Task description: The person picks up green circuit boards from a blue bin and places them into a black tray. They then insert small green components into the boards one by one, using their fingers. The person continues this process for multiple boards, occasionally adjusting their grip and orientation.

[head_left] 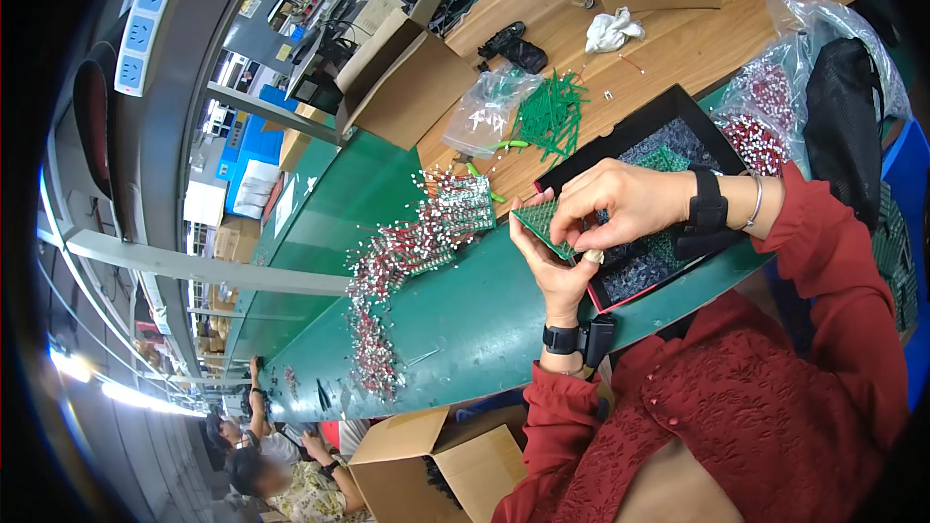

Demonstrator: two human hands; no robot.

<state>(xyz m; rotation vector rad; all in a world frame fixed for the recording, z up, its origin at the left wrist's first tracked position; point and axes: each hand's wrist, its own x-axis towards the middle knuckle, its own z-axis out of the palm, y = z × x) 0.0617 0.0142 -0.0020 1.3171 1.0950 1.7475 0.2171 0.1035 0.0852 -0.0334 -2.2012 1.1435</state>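
Note:
My left hand (pixel 560 283) grips a green circuit board (pixel 539 225) by its edges, tilted above the near-left side of a black box (pixel 684 108). Over the board's face my right hand (pixel 620 201) is closed in a pinch, its fingertips touching or nearly touching the board. Whatever those fingers hold is too small or hidden to name. Inside the box lie dark small pieces and more green boards (pixel 665 159), partly covered by my right forearm. Left of my hands, boards with many red-and-white wired parts (pixel 463 201) trail across the green tabletop (pixel 475 300).
Green strips (pixel 550 116) and a clear plastic bag (pixel 492 108) lie beyond the box. Cardboard boxes (pixel 417 87) stand at the back. At right are a bag of red-and-white parts (pixel 760 140) and a black mesh bag (pixel 845 116). Other people (pixel 291 484) sit at lower left, past an open carton (pixel 402 438).

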